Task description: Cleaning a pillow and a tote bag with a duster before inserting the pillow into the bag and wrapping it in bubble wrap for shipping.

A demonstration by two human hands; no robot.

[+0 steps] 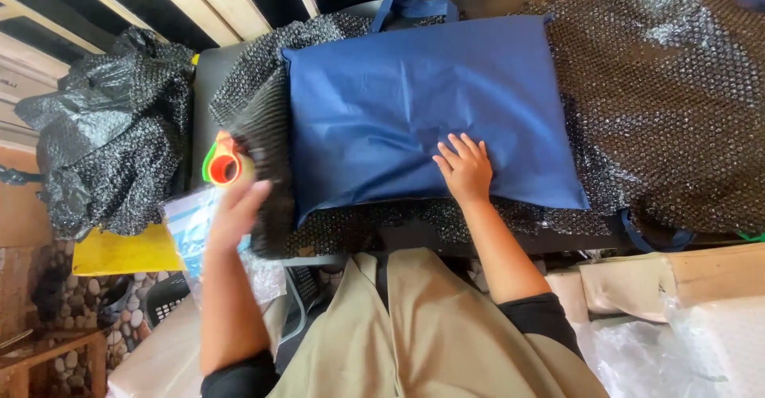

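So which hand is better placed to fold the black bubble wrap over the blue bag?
Probably the left hand: it touches the raised bubble wrap edge, while the right hand lies flat on the blue bag.

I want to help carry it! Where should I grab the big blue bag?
Probably by the blue strap loop at the far edge of the blue bag, coming from the far side. The bag lies flat on black bubble wrap, the right hand resting on it, so its smooth face offers little to pinch.
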